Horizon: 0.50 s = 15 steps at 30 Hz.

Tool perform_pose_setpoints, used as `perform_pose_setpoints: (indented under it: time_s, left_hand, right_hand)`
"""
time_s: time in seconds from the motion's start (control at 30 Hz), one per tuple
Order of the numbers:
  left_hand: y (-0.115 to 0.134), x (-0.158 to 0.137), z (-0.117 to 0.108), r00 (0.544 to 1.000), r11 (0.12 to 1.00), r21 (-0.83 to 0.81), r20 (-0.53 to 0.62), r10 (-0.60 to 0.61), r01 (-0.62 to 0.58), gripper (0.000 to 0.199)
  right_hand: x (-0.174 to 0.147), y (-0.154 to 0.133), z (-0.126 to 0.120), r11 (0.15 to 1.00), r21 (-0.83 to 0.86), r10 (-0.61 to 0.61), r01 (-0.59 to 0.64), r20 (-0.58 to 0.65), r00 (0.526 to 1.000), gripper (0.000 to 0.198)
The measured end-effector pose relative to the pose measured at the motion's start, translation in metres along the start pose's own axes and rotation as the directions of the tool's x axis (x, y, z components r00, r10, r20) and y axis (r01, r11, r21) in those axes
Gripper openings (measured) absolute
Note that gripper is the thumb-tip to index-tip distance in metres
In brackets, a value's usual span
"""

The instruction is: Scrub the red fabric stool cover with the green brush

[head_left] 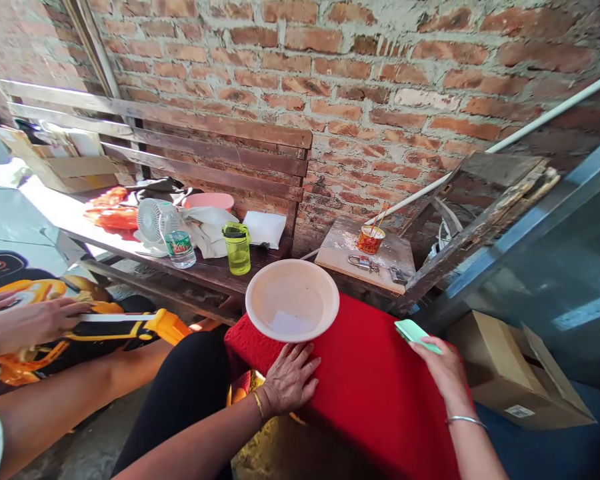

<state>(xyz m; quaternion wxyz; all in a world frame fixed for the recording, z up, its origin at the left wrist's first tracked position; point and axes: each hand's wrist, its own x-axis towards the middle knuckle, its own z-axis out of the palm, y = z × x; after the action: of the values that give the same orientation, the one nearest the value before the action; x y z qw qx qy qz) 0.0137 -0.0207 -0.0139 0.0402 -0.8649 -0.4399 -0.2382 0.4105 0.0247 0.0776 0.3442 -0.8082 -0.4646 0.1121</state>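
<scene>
Bare left forearm (205,433) reaches in from the near edge to a left hand (291,381), palm down, fingers spread on the soft bright-red cloth (375,360). Its fingertips lie by the near rim of a round, off-white basin (300,293); whether they touch it, I cannot tell. At the cloth's right side, the right hand (443,367) pinches a mint-green, flat, round-cornered object (414,332) by its near end, the far end free. That object looks light, stiff and smooth, probably plastic and slippery if wet; its long edges should give the surest hold. The basin, at the cloth's far left, seems light and thin-walled, best gripped at opposite sides of its rim.
</scene>
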Motion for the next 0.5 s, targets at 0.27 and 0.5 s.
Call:
perform_pose_setpoints:
  time_s: [0.27,0.5]
  left_hand:
    - [-0.001,0.001,0.000,1.000,1.000,0.008,-0.013,0.004,-0.004,0.043]
    - [0.001,0.002,0.001,1.000,1.000,-0.018,0.003,0.001,-0.001,0.043]
  right_hand:
    - [-0.032,-0.069,0.077,0.961,0.216,-0.233,0.172,0.301,0.925,0.042]
    - [-0.021,0.042,-0.036,0.991,0.035,0.122,-0.128,0.152,0.981,0.054]
